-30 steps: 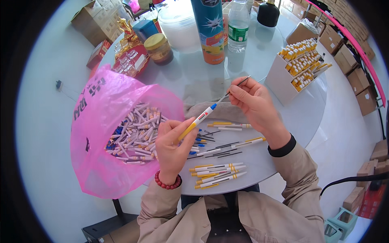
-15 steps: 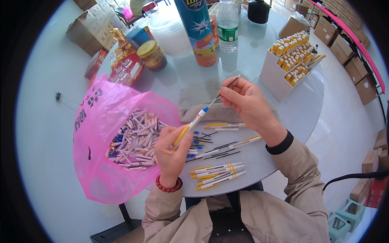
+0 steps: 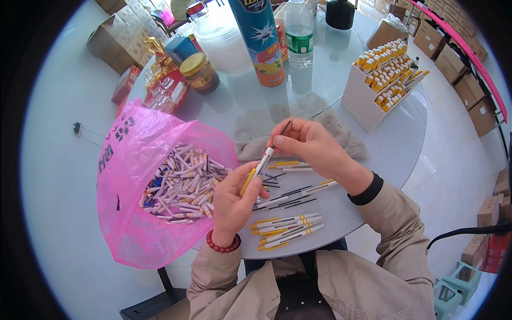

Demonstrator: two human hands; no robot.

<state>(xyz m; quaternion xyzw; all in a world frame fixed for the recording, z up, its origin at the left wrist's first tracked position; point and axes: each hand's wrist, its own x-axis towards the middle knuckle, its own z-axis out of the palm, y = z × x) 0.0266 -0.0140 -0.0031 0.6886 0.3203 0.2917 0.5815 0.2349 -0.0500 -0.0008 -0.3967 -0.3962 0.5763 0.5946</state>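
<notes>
Head view: left hand [image 3: 230,205] pinches a tilted white-and-yellow pen [image 3: 263,160] between thumb and fingers; right hand [image 3: 314,148] pinches a thin dark rod [image 3: 288,126] at its upper end. Pink bag [image 3: 120,224]'s left of the left fingers, some loose pens [image 3: 288,231] closer to the body than either hand's fingers.

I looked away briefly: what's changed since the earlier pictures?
The right hand has come down closer to the pen, bringing the thin dark refill with it; the pen's blue end no longer shows. Nothing was visibly let go. The left hand still holds the pen; the pink bag and table pens stayed put.
</notes>
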